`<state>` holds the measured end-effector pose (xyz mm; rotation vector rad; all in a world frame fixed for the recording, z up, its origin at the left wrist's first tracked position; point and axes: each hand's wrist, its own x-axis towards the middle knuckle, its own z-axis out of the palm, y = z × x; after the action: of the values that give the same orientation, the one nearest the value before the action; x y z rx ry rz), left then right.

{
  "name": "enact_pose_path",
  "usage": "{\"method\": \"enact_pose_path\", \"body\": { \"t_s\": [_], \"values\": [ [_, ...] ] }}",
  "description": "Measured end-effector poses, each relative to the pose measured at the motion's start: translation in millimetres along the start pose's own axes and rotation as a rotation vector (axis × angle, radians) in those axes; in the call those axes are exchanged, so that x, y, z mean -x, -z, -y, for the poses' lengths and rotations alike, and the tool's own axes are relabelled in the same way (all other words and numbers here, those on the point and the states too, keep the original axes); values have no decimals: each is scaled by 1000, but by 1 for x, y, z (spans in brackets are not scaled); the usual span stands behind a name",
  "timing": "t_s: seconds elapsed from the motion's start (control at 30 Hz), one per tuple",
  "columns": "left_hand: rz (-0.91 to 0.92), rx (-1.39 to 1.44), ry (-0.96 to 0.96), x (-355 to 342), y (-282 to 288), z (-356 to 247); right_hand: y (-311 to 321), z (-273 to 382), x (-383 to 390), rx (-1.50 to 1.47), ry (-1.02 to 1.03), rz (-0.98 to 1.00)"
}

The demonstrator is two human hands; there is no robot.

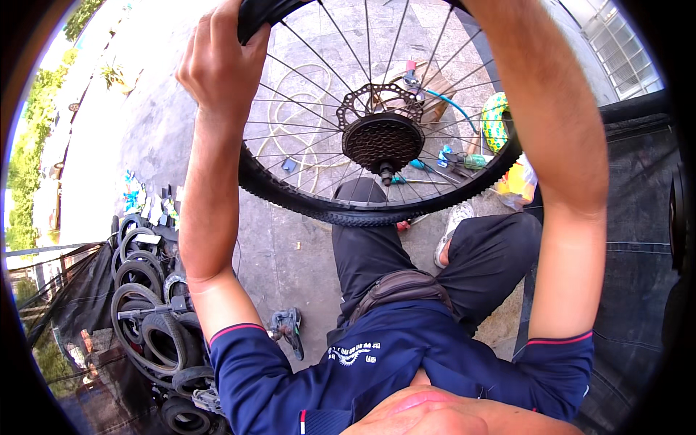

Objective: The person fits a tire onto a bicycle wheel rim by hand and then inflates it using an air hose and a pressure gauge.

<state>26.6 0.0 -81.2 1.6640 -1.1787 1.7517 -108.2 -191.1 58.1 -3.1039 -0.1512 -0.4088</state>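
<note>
A bicycle wheel [341, 214] with a knobby black tyre hangs tilted in front of me, above my knees. Dark spokes run to its hub, which carries a black cassette [383, 141] and a disc brake rotor [351, 101]. My left hand [223, 61] grips the tyre at the wheel's upper left, its thumb on the inner side. On the other side, my right forearm stretches up past the wheel's right edge. That hand lies beyond the upper border, so its fingers and what they touch are hidden.
Old tyres [148, 341] are heaped at my left. On the paving lie a pale looped hose [274, 119], a blue tube [453, 105], tools, a yellow-green coil [496, 123] and a yellow bag [516, 181]. A dark sheet [634, 239] hangs at my right.
</note>
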Motion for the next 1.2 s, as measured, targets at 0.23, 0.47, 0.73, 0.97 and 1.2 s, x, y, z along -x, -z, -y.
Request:
{"method": "enact_pose_path", "body": {
  "t_s": [0.23, 0.47, 0.73, 0.97, 1.2],
  "values": [
    [-35, 12, -264, -8, 5, -1, 2, -26, -20, -223, 56, 212],
    [26, 32, -314, -12, 13, -2, -5, -33, -25, -318, 124, 182],
    [89, -8, -252, -12, 21, -1, 0, -20, -21, -178, 96, 131],
    [116, 46, -237, -32, 21, -9, -23, -13, -9, -55, 178, -161],
    [346, -1, -228, -40, 19, -10, -60, -12, -12, 221, 231, -524]
  ]
}}
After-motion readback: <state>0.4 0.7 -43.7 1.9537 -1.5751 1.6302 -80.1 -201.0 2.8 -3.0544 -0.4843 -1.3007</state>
